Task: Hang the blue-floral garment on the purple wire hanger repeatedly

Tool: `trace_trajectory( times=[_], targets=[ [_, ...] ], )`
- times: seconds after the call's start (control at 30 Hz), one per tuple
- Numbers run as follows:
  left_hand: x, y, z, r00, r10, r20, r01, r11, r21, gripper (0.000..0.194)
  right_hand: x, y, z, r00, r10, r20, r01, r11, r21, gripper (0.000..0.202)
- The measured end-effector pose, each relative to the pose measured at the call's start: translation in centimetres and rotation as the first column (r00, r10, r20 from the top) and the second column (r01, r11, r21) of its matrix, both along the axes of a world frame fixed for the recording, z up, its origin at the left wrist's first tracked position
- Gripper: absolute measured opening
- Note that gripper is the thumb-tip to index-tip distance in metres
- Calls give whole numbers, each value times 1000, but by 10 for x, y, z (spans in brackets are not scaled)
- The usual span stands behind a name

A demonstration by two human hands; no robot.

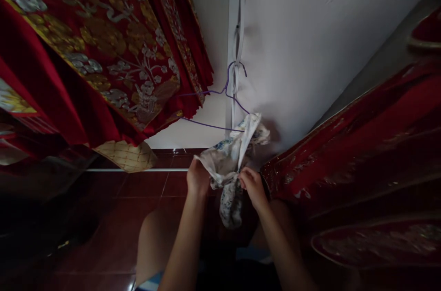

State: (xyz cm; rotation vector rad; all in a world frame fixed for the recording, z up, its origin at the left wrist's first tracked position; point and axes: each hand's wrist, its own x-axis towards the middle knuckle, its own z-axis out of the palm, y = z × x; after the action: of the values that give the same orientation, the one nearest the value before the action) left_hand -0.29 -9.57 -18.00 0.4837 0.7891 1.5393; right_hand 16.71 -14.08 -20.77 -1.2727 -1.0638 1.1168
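Note:
A pale garment with a blue-grey print (pixel 230 204) is bunched in front of me, one end of it dangling. Its upper part sits around the right end of a purple wire hanger (pixel 213 92). My left hand (pixel 198 177) is closed on the garment's left edge, with most of its fingers hidden behind the cloth. On the other side, my right hand (pixel 251 184) pinches a fold near the middle of the garment. The hanger's hook is up against white cables on the wall; whether it hangs from them I cannot tell.
Red cloth with gold and silver embroidery (pixel 113 34) hangs at the upper left. More shiny red fabric (pixel 361 144) slopes along the right. White cables (pixel 241 6) run down the pale wall (pixel 303 29). Dark red tiles (pixel 138 185) cover the floor beside my knees.

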Motion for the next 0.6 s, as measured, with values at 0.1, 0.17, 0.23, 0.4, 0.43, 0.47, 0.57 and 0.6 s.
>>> trace_trajectory(
  times=[0.1,0.17,0.23,0.4,0.43,0.47,0.57,0.6],
  targets=[
    [21,-24,12,991,-116,-71,122,989,81,20,16,-6,-11,976,-86,199,86,996,11,16],
    [32,-39,26,952,-173,-253,219,961,167,21,22,-8,-5,962,-154,227,145,988,58,21],
    [40,-51,41,840,-208,-501,370,896,247,22,23,-7,8,989,-95,111,88,994,64,36],
    [48,-59,61,506,-19,-862,544,783,302,23,22,-11,44,893,343,-293,-384,918,-97,72],
    [47,-57,61,476,5,-879,532,795,292,22,23,-13,49,852,407,-329,-466,876,-124,69],
    [44,-55,60,466,-9,-885,525,808,268,22,25,-15,54,811,470,-349,-541,829,-141,62],
    [29,-53,49,477,-245,-844,627,768,131,28,33,-17,68,726,587,-359,-665,733,-146,46],
    [23,-54,45,455,-330,-827,682,726,85,32,37,-15,73,729,593,-343,-665,732,-147,43]
  ],
)
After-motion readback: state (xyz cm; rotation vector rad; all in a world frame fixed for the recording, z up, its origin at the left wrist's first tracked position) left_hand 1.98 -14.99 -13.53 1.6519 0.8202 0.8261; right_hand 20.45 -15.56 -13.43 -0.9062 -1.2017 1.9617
